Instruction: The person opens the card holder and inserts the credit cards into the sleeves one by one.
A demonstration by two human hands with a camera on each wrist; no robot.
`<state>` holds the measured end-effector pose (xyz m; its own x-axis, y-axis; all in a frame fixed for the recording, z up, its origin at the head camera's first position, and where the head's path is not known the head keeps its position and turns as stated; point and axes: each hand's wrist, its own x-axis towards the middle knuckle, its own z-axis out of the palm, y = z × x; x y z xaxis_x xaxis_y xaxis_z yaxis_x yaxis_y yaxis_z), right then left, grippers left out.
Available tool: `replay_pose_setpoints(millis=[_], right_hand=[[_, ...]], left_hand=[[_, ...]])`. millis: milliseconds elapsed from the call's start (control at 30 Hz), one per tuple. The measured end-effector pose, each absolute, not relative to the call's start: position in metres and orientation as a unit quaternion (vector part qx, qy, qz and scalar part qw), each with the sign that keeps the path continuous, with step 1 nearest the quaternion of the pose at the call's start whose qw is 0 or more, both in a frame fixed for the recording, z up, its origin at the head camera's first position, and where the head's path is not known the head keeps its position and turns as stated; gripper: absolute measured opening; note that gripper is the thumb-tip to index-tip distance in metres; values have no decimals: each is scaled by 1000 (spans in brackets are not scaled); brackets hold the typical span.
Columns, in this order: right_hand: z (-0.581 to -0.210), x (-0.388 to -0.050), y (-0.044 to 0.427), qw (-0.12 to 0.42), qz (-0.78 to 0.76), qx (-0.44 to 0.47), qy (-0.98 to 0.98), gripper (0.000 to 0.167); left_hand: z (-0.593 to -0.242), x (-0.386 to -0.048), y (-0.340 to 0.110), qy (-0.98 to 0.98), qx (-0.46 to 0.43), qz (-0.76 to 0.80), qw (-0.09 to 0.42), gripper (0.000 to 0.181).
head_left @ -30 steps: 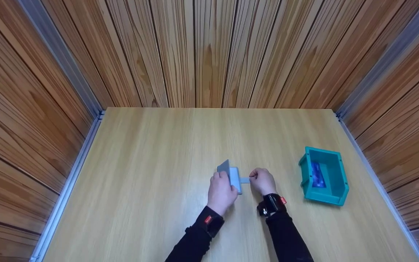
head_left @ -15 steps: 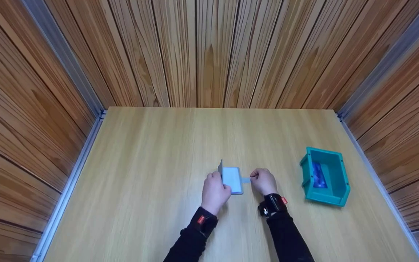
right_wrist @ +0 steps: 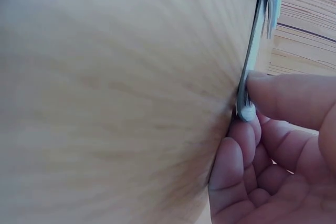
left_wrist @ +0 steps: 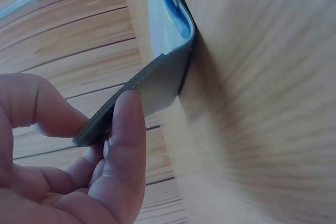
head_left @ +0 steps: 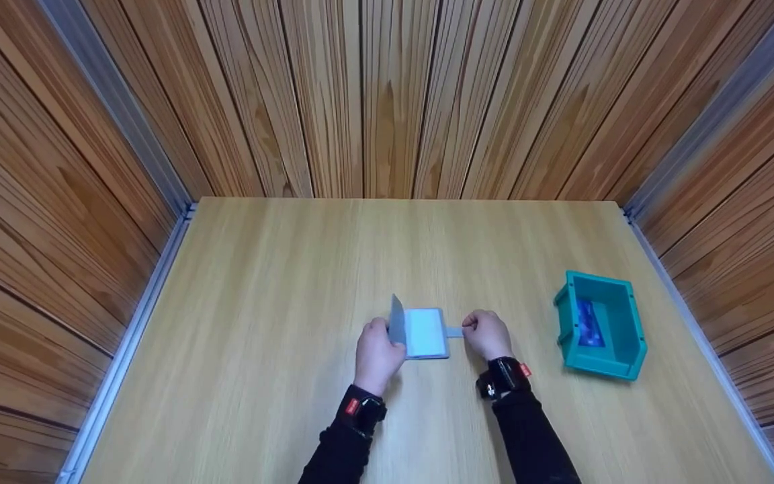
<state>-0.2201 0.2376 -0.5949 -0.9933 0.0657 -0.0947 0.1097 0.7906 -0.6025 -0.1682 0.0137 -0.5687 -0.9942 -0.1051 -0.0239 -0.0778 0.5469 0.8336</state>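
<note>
Pinching notebook cover [head_left: 397,321], left hand [head_left: 378,356] farther left than before; right hand [head_left: 489,336], grip on strap [head_left: 454,332], unmoved

Table [head_left: 293,282]: evenly bright, soft shadow along my right sleeve [head_left: 531,430]
Notebook [left_wrist: 157,85]: soft shadow, wood grain [left_wrist: 262,103] blurred
My right hand [right_wrist: 286,140]: hazy close-up, dark shadow alongside

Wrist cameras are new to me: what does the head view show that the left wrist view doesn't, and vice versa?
Only the head view shows the teal bin, the blue item inside it, the wristbands and the strap of the notebook.
Only the left wrist view shows the rounded outside of the spine and the outer face of the raised cover.
Both show the left hand, the right hand (partly, in the wrist view), the notebook, the tabletop and the wooden wall.
</note>
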Motion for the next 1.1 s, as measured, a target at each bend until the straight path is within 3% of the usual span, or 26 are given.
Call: replay_pose_setpoints(millis=[367, 1100], right_hand=[[-595, -219, 238, 26, -316, 41, 948, 4], [-595, -220, 238, 35, -324, 50, 944, 4]], left_hand=[[-578, -169, 1, -861, 67, -503, 30, 23], [-588, -166, -21, -873, 100, -476, -30, 27]])
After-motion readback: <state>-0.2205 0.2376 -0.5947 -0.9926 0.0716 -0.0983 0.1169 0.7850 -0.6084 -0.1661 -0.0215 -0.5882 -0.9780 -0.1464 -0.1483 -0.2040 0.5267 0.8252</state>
